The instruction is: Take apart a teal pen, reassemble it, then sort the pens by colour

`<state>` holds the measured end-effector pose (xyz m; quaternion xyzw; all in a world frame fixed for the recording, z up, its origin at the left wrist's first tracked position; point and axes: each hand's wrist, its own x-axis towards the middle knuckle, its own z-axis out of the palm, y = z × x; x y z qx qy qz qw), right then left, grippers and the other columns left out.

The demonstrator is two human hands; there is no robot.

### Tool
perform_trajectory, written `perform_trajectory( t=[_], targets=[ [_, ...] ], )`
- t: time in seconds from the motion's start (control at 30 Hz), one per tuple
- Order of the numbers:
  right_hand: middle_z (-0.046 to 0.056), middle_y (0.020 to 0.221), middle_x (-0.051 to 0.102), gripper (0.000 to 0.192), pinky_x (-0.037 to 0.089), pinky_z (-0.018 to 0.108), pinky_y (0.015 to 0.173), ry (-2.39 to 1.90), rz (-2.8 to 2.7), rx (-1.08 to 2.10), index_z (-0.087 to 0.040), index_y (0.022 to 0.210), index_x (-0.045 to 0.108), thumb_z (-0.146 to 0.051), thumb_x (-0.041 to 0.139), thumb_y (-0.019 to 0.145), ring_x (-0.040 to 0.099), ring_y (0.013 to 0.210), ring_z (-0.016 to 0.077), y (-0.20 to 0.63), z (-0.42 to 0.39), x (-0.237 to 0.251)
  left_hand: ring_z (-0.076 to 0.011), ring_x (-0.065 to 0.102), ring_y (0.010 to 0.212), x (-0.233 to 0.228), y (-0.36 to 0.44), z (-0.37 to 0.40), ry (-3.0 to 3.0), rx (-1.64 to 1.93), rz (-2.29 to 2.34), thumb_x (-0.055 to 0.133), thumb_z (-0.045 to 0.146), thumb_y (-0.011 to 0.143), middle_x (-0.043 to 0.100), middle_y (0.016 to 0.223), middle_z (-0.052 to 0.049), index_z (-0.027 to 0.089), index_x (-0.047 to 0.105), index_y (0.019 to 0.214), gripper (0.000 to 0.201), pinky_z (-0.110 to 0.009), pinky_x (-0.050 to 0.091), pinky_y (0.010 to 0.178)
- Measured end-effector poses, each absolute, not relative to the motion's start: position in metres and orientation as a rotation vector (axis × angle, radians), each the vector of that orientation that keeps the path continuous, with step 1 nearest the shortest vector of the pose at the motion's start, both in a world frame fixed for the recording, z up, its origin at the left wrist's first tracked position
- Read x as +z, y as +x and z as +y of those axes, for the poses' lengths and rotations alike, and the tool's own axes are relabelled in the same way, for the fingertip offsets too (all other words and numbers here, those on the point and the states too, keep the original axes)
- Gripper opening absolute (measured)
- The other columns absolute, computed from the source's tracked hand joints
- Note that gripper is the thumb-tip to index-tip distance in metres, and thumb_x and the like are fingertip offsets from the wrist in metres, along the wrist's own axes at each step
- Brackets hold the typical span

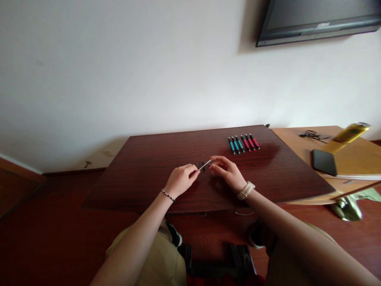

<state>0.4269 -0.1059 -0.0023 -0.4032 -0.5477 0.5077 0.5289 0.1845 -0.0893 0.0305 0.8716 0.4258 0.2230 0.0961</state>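
My left hand (181, 178) and my right hand (226, 171) meet over the middle of a dark wooden table (143, 167). Between their fingertips they hold a thin pale rod, like a pen refill (205, 165), tilted up to the right. Small dark pen parts (200, 165) lie on the table just under it. A bead bracelet is on my left wrist, a pale watch on my right. Farther back to the right lies a row of several pens (244, 143), some teal, some red, side by side.
A lighter wooden desk (297, 143) adjoins on the right, bearing a black phone (324, 162), a yellow bottle (351, 132), black glasses or cord (312, 136) and a book (360, 176). A dark screen (318, 20) hangs on the white wall. My knees are below the table.
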Motion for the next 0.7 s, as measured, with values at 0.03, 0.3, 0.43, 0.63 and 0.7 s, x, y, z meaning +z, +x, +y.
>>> perform_trajectory(
  t=[0.03,0.3,0.43,0.63,0.7],
  targets=[
    [0.005,0.097,0.075,0.047,0.056,0.033,0.077,-0.967,-1.297,1.214,-0.023,0.128,0.062,-0.047,0.076,0.089,0.069,0.080,0.0181,0.427,-0.106,-0.003,-0.0180,0.069,0.079,0.031,0.183,-0.087,2.564,0.647,1.362,0.054,0.033,0.104,0.075,0.090,-0.004,0.022,0.070,0.091,0.024,-0.027,0.046,0.075],
    [0.005,0.093,0.076,0.046,0.054,0.033,0.075,-1.004,-1.300,1.166,-0.023,0.129,0.061,-0.047,0.072,0.092,0.068,0.077,0.0180,0.434,-0.106,-0.006,-0.0263,0.072,0.077,0.020,0.171,-0.071,2.461,0.309,1.884,0.052,0.045,0.102,0.077,0.088,-0.009,0.024,0.073,0.089,0.033,-0.032,0.045,0.070],
    [0.005,0.093,0.076,0.045,0.054,0.033,0.075,-1.009,-1.316,1.145,-0.023,0.128,0.062,-0.047,0.071,0.092,0.068,0.076,0.0181,0.437,-0.107,-0.006,-0.0277,0.073,0.080,0.015,0.175,-0.071,2.499,0.208,1.869,0.052,0.048,0.101,0.078,0.091,-0.010,0.024,0.073,0.090,0.033,-0.033,0.047,0.072],
    [0.005,0.092,0.076,0.045,0.054,0.034,0.076,-1.024,-1.312,1.126,-0.024,0.129,0.063,-0.049,0.070,0.092,0.068,0.077,0.0184,0.440,-0.108,-0.006,-0.0300,0.074,0.080,0.015,0.180,-0.070,2.540,0.165,1.835,0.050,0.049,0.102,0.077,0.091,-0.011,0.023,0.070,0.090,0.035,-0.035,0.049,0.071],
    [0.005,0.092,0.076,0.045,0.054,0.033,0.075,-1.022,-1.313,1.124,-0.024,0.129,0.063,-0.049,0.070,0.092,0.067,0.077,0.0183,0.440,-0.108,-0.005,-0.0301,0.075,0.082,0.014,0.180,-0.070,2.542,0.169,1.834,0.049,0.046,0.103,0.078,0.093,-0.011,0.023,0.070,0.092,0.033,-0.035,0.050,0.072]
  ],
)
